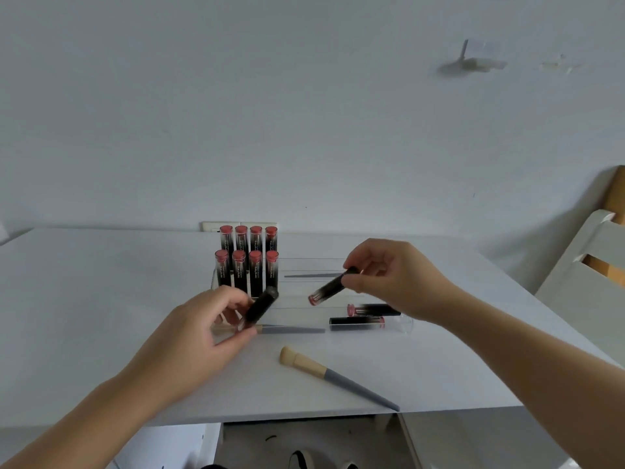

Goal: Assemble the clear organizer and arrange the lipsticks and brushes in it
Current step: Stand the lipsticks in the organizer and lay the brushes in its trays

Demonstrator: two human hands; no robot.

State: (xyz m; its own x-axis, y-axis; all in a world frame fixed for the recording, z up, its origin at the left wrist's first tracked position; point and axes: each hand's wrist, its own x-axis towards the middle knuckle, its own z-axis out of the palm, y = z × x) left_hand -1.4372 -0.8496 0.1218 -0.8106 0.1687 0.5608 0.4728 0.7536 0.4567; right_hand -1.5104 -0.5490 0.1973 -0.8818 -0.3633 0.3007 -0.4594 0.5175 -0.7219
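I pinch a lipstick point(259, 309) in my left hand point(206, 330) and another point(329, 287) in my right hand point(392, 279), over the clear organizer point(304, 265) toward the table's point(101, 299) far edge, ready for its free slots

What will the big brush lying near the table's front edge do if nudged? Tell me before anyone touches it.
The big brush has a round, tapered grey handle, so it would probably roll in an arc rather than straight. It looks stiff and light, with only the tan bristle head soft. It lies close to the front edge of the table, so a careless push could send it off.
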